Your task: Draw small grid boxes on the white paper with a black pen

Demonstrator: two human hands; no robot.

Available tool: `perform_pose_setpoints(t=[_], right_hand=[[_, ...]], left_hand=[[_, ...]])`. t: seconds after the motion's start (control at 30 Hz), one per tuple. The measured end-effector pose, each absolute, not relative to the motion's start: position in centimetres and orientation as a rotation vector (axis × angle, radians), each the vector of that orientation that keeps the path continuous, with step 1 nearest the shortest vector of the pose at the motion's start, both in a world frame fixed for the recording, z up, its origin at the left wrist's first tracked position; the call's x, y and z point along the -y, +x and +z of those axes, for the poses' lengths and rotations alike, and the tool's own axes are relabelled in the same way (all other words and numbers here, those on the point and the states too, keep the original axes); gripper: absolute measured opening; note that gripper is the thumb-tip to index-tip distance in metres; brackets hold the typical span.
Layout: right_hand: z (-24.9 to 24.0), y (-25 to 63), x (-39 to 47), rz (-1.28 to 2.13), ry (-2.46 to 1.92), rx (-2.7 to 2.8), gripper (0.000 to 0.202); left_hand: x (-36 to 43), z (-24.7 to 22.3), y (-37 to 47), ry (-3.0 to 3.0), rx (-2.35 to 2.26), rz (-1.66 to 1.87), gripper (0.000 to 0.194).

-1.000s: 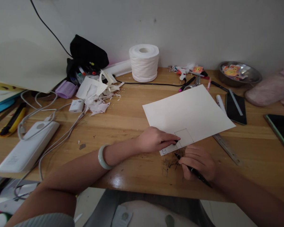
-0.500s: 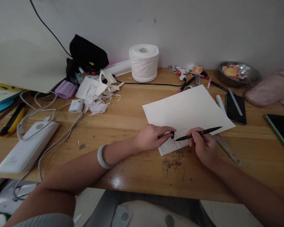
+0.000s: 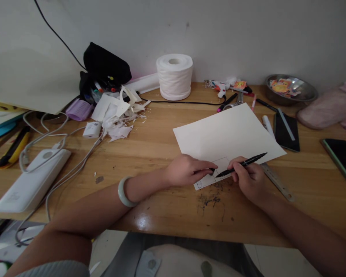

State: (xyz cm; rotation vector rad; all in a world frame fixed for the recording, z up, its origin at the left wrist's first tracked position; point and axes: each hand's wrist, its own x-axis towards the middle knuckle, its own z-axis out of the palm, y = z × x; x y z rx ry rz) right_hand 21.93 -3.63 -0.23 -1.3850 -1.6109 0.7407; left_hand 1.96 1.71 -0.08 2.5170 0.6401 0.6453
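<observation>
A white sheet of paper (image 3: pixel 227 130) lies at an angle on the wooden table, with thin drawn lines and small loops along its near edge. My left hand (image 3: pixel 186 171) rests over the sheet's near left part, thumb and forefinger pinched on a small black cap (image 3: pixel 212 170). In my right hand (image 3: pixel 249 181) is a black double-ended pen (image 3: pixel 245 163), its tip pointing left and down close to the drawn lines. Whether the tip touches the paper cannot be made out. The two hands are near each other but apart.
A paper roll (image 3: pixel 174 79) stands by the wall, left of a metal bowl (image 3: pixel 291 90). Paper scraps (image 3: pixel 119 117), a black pouch (image 3: pixel 106 63) and a white power bank (image 3: pixel 33 181) with cables are at left. Phones (image 3: pixel 341 159), a ruler (image 3: pixel 278 182) and markers lie at right.
My left hand has shifted slightly right and down with the cap, covering more of the drawn loops. The pen tip has moved slightly right and down.
</observation>
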Motion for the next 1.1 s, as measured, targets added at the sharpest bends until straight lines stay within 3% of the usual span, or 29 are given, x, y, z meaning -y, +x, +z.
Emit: perform_pose_setpoints(t=[1.1], right_hand=[[0.63,22.15,4.09,0.513,-1.191,2.018,0.014]], left_hand=[[-1.66,-0.37,2.2,2.575,-0.579,0.595,0.024]])
